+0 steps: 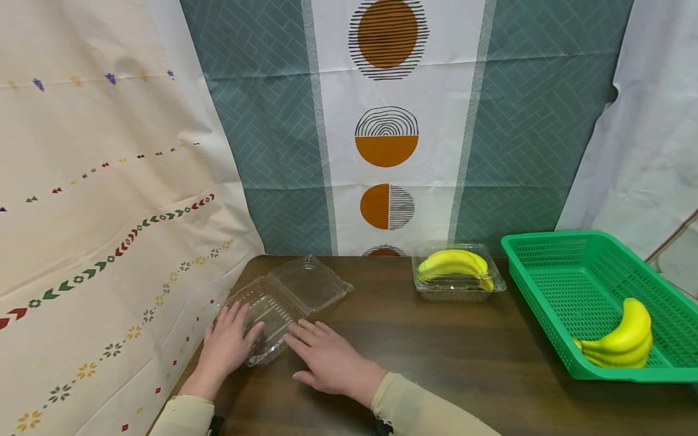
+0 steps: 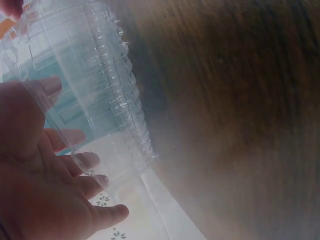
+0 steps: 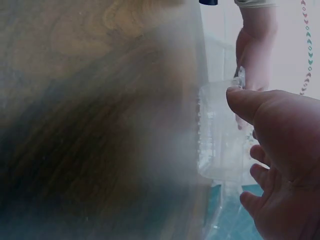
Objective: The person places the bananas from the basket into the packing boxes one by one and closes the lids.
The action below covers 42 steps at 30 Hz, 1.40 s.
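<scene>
A clear plastic clamshell container (image 1: 272, 312) lies on the left part of the table, its lid (image 1: 313, 283) folded open toward the back. Along its left rim rests my left hand (image 1: 225, 344), fingers spread and fairly straight. In the left wrist view those fingers (image 2: 90, 160) show through and beside the clear wall. My right hand (image 1: 329, 358) is at the container's right edge, palm down with fingers extended. From the right wrist view, the thumb (image 3: 245, 102) lies close to the clear rim; whether it touches is hard to tell. Neither hand grips anything.
A closed clear container (image 1: 460, 295) with yellow bananas (image 1: 455, 263) inside stands at the back right of the wooden table (image 1: 414, 357). Right of it is a green plastic basket (image 1: 537, 309) holding a banana bunch (image 1: 621, 342). Patterned cloth (image 1: 125, 266) borders the left side.
</scene>
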Each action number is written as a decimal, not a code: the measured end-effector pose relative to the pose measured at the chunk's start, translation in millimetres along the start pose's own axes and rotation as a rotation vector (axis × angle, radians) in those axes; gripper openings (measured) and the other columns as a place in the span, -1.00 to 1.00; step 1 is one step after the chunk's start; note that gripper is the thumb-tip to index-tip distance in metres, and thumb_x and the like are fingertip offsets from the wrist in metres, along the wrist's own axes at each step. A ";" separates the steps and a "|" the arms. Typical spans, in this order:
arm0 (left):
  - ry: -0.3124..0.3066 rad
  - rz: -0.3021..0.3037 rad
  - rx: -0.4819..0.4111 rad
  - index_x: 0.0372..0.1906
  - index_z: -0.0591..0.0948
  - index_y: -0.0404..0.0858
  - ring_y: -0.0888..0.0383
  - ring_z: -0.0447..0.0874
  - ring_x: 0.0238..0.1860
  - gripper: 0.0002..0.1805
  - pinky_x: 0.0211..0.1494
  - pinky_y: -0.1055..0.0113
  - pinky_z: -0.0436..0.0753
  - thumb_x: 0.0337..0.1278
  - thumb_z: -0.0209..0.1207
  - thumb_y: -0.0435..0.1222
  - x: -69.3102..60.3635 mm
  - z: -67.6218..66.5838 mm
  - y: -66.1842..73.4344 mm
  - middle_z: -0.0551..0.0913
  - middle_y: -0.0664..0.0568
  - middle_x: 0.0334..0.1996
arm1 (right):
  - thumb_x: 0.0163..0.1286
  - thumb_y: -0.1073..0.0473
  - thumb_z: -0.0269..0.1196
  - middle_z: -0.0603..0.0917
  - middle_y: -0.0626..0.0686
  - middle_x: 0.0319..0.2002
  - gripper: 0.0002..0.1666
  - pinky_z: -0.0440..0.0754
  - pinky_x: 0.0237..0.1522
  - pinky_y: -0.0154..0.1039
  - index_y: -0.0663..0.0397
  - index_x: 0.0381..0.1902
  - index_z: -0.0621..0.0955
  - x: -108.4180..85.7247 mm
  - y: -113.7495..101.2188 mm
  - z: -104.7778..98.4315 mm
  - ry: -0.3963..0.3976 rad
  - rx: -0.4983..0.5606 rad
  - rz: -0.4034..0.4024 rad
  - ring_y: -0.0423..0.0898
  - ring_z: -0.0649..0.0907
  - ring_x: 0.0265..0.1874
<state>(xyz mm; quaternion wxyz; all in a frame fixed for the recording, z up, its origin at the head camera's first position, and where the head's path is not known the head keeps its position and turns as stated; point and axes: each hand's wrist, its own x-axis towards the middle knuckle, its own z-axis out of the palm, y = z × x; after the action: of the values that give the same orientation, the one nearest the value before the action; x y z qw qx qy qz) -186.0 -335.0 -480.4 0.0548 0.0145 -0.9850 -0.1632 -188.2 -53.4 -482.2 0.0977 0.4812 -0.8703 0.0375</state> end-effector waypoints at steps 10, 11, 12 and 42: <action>0.003 0.020 -0.009 0.62 0.33 -0.54 -0.64 -0.02 0.64 -0.19 0.57 -0.60 0.02 0.71 0.16 0.03 0.1 2.6 2.8 0.19 -0.61 0.61 | 0.66 -0.34 0.25 0.29 0.02 0.73 -0.09 0.28 0.65 -0.04 -0.09 0.75 0.34 2.3 -4.1 4.3 -0.008 -0.015 -0.002 -0.03 0.24 0.72; 0.004 0.025 -0.011 0.61 0.34 -0.54 -0.65 -0.01 0.63 -0.19 0.57 -0.59 0.04 0.71 0.16 0.04 0.2 2.9 3.5 0.19 -0.63 0.60 | 0.66 -0.34 0.25 0.29 0.02 0.73 -0.09 0.28 0.65 -0.04 -0.08 0.75 0.34 2.6 -4.3 4.3 -0.009 -0.013 -0.003 -0.03 0.24 0.72; 0.004 0.027 -0.014 0.61 0.35 -0.54 -0.66 0.00 0.63 -0.20 0.57 -0.59 0.05 0.71 0.17 0.02 -0.4 3.2 4.8 0.20 -0.63 0.60 | 0.66 -0.34 0.25 0.29 0.02 0.73 -0.09 0.28 0.65 -0.04 -0.08 0.75 0.33 2.8 -4.6 3.9 -0.009 -0.013 -0.003 -0.02 0.24 0.72; 0.014 -0.066 -0.005 0.67 0.29 -0.44 -0.59 -0.16 0.68 -0.16 0.49 -0.69 -0.05 0.72 0.10 0.12 -0.5 -1.6 -8.8 -0.01 -0.62 0.67 | 0.67 -0.30 0.27 0.34 -0.02 0.70 -0.14 0.34 0.63 -0.03 -0.08 0.73 0.38 -3.3 -3.7 0.5 -0.004 -0.024 0.006 -0.03 0.31 0.69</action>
<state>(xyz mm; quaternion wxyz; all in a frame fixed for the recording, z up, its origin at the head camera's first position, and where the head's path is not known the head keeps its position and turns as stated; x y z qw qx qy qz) -185.3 -343.8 -481.8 0.0564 0.0481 -0.9831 -0.1672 -183.4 -52.7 -483.5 0.1013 0.4774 -0.8724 0.0264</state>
